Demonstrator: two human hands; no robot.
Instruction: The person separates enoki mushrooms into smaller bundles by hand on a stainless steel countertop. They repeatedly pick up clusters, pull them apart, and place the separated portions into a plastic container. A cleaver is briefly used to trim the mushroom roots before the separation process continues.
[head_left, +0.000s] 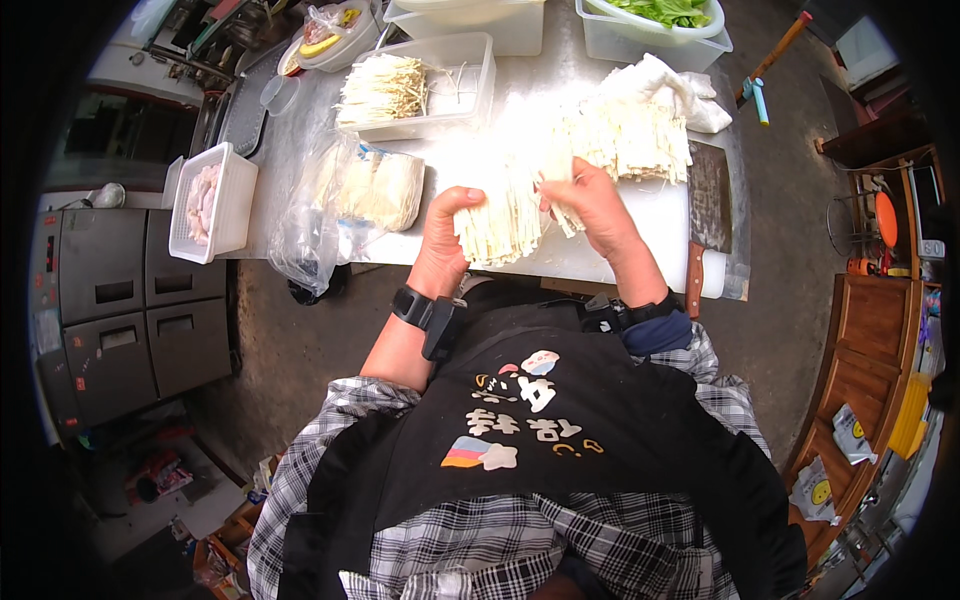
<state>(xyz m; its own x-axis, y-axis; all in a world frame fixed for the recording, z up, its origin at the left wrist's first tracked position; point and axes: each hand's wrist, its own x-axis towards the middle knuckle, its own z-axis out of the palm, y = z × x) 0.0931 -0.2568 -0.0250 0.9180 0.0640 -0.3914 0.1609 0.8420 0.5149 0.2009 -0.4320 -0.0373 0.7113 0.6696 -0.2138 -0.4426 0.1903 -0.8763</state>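
Note:
My left hand (444, 232) holds a bundle of enoki mushrooms (499, 229) above the near edge of a white cutting board (645, 236). Just right of it, my right hand (592, 202) grips a smaller clump of enoki (564, 214) between thumb and fingers. Behind my right hand, a wide row of enoki (637, 142) lies on the board beside a crumpled white cloth (652, 79). Glare washes out the tops of the mushrooms. More enoki (384, 86) fills the left part of a clear plastic container (457, 120). Packed enoki (382, 189) lies in an opened plastic bag (307, 217) to the left.
A cleaver (709, 199) lies at the right, its wooden handle towards me. A white basket of raw meat (244, 195) stands at the table's left edge. Along the back are a tub (517, 30), a container of leafy greens (694, 52) and a small round clear cup (280, 95).

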